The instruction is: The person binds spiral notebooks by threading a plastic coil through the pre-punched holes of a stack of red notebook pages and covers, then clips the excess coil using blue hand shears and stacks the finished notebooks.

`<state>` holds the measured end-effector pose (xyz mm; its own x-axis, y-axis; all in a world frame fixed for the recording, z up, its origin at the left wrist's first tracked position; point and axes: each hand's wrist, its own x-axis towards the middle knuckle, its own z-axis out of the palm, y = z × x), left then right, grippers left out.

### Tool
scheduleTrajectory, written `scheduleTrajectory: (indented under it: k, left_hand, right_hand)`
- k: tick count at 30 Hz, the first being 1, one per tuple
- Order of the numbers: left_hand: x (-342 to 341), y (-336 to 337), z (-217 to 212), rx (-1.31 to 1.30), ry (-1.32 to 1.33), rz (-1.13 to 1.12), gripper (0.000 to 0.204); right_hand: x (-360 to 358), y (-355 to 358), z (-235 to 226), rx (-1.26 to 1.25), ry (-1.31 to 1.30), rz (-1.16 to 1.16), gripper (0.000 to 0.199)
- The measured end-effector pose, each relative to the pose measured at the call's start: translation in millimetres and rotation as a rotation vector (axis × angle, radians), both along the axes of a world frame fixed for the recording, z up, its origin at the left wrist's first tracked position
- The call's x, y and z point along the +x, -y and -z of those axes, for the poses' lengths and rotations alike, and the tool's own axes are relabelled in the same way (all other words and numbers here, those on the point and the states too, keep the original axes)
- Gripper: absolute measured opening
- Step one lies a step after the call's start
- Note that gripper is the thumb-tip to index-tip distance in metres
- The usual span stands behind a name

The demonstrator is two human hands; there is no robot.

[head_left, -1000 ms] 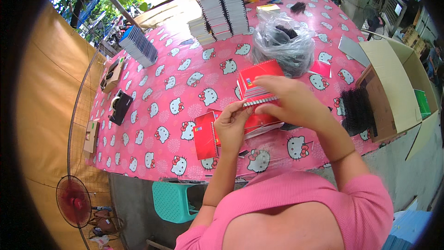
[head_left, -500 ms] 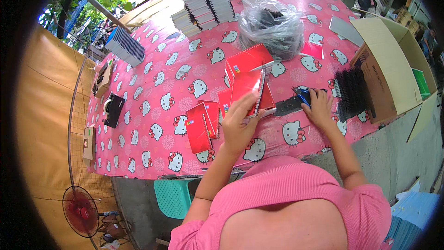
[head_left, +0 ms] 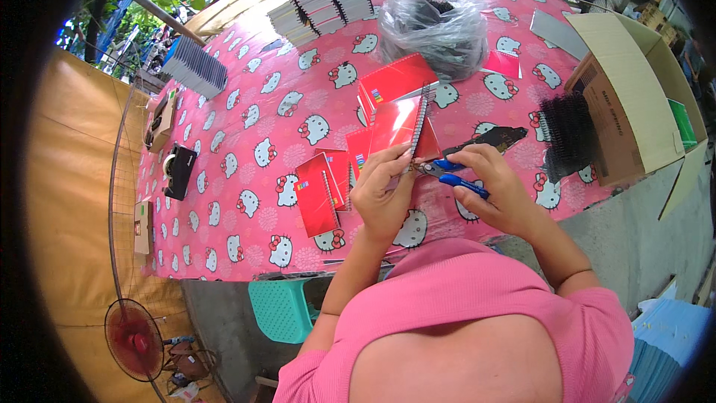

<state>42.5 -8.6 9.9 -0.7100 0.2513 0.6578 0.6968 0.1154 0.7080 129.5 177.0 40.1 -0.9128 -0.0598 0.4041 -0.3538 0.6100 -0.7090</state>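
My left hand [head_left: 382, 192] is closed on the lower end of a red spiral notebook [head_left: 394, 125], whose wire coil runs along its right side. In my right hand [head_left: 501, 186] is a pair of blue-handled pliers [head_left: 452, 177], its handles spread apart. The pliers' jaws meet the lower end of the coil, close by my left fingertips; exactly what they grip is too small to tell. Under and behind the held notebook lie more red notebooks [head_left: 397, 80]. To the left, another few red notebooks [head_left: 316, 205] overlap on the pink patterned tablecloth [head_left: 246, 235].
Black coils [head_left: 567, 138] lie in a bunch beside an open cardboard box [head_left: 615, 127] at right. A dark flat strip [head_left: 507, 136] is near them. Behind stands a clear plastic bag [head_left: 432, 37] of black coils. Notebook stacks [head_left: 321, 0] and a tape dispenser [head_left: 180, 172] are further left.
My right hand has lifted the pliers off the dark strip and brought them left to the held notebook's coil. My left hand still holds the notebook.
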Motion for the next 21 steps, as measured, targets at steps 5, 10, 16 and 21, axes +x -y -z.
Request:
scheduleTrajectory:
  k: [5,10,16,21]
  left_hand:
    - [2,-1,0,0.08,0.094,-0.011,0.019]
    - [5,1,0,0.089,0.048,-0.05,0.02]
    - [2,15,11,-0.17,-0.217,0.069,0.021]
    - [-10,8,-37,-0.527,-0.106,0.249,0.055]
  right_hand:
    - [-4,5,1,0.049,-0.032,-0.015,0.044]
    - [-10,-9,3,-0.703,0.84,-0.221,0.034]
    - [-3,-26,23,-0.751,0.936,-0.477,0.041]
    - [-18,-55,27,0.006,0.411,-0.158,0.042]
